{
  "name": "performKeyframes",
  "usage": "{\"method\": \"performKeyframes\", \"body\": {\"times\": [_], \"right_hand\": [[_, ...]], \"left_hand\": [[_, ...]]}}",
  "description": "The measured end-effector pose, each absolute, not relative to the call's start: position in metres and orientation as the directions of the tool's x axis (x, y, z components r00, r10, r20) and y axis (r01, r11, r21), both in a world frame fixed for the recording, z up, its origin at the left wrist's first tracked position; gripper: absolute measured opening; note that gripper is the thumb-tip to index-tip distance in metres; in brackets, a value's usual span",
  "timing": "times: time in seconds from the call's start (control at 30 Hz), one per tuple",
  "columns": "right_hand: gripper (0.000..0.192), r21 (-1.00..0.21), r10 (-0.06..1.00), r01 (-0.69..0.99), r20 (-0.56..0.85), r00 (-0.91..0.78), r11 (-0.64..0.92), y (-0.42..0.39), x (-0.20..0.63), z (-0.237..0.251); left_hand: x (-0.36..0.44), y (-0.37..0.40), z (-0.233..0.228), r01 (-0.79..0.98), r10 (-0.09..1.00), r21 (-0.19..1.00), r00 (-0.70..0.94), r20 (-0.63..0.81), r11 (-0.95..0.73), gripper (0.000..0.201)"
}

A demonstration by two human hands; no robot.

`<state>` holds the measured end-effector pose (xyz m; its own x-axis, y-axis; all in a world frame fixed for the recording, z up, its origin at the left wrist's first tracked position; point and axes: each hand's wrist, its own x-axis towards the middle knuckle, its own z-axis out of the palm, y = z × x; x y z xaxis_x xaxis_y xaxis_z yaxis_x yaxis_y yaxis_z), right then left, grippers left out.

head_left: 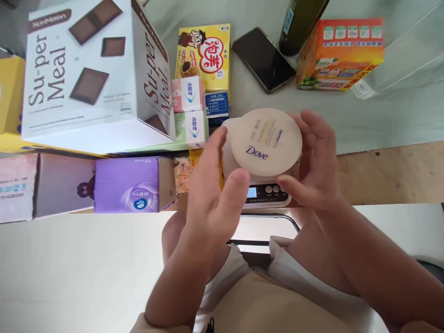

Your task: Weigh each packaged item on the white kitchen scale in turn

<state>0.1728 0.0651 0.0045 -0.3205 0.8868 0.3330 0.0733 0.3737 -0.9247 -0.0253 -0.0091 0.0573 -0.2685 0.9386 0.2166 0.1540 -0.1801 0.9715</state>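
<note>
A round, cream-white Dove cream jar [266,138] is over the plate of a small white kitchen scale [229,157], its lid facing up. Whether the jar rests on the plate or is just above it, I cannot tell. My right hand [317,162] curves around the jar's right side, thumb at the near edge and fingers behind. On the left, my left hand [215,194] is open, fingers stretched out and thumb apart, close to the scale and holding nothing. The scale's lit display [251,192] shows between my hands; its digits are too blurred to read.
At left stand a large Su-per Meal box [83,69] and a purple tissue pack [126,185]. Behind are small toothpaste boxes [189,95], a yellow snack box [204,55], a phone [264,59], a dark bottle [300,23], an orange box [342,55] and a clear container [398,60].
</note>
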Motion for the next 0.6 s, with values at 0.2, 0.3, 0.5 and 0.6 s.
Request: {"method": "performKeyframes", "body": {"times": [0.2,0.3,0.5,0.6], "right_hand": [[0.058,-0.892,0.900,0.140,0.410,-0.146,0.429,0.057,0.184,0.000],[0.055,-0.871,0.887,0.167,0.448,-0.115,0.462,0.053,0.184,-0.002],[0.050,-0.842,0.856,0.158,0.513,-0.065,0.516,0.056,0.181,-0.007],[0.049,-0.839,0.853,0.158,0.518,-0.063,0.521,0.057,0.180,-0.007]], "left_hand": [[-0.028,0.002,0.069,0.280,0.597,0.800,-0.546,0.588,-0.532,0.019],[-0.030,0.002,0.078,0.188,0.652,0.848,-0.566,0.505,-0.495,0.019],[-0.035,-0.004,0.078,0.253,0.706,0.844,-0.463,0.535,-0.473,0.034],[-0.036,-0.007,0.076,0.224,0.780,0.883,-0.415,0.469,-0.412,0.034]]}}
